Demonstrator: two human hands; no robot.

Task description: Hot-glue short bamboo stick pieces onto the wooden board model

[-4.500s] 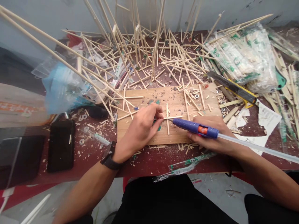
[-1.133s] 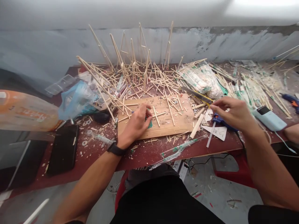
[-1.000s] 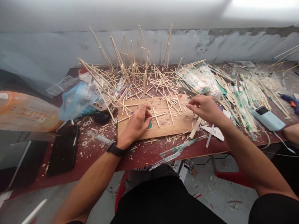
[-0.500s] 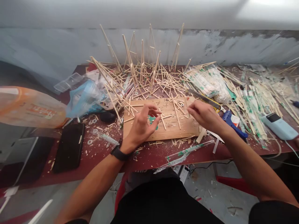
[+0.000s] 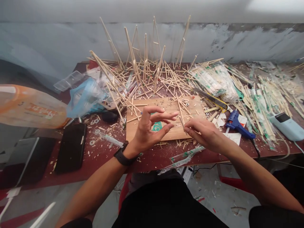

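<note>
My left hand [image 5: 149, 128], with a black watch on its wrist, is held above the wooden board [image 5: 161, 103]. Its thumb and fingers are curved and apart, with nothing visible between them. A green patch [image 5: 157, 126] on the board shows through that gap. To the right, my right hand [image 5: 204, 131] is closed in a pinch at the board's front right part. A short wooden stick [image 5: 181, 122] stands out from its fingertips. Several loose sticks [image 5: 185, 108] and a metal nut [image 5: 187, 104] lie on the board just beyond.
Behind the board rise tall leaning stick frames [image 5: 134, 63] amid a pile of sticks. On the right are a blue glue gun [image 5: 238, 125], a yellow utility knife [image 5: 217, 102] and wrapped sticks [image 5: 213, 79]. A phone [image 5: 71, 148] and an orange-labelled bottle [image 5: 30, 106] occupy the left.
My right hand has moved left and down, toward my left hand. The left hand has shifted slightly right, and its fingers are stretched out further. The view has tilted a little.
</note>
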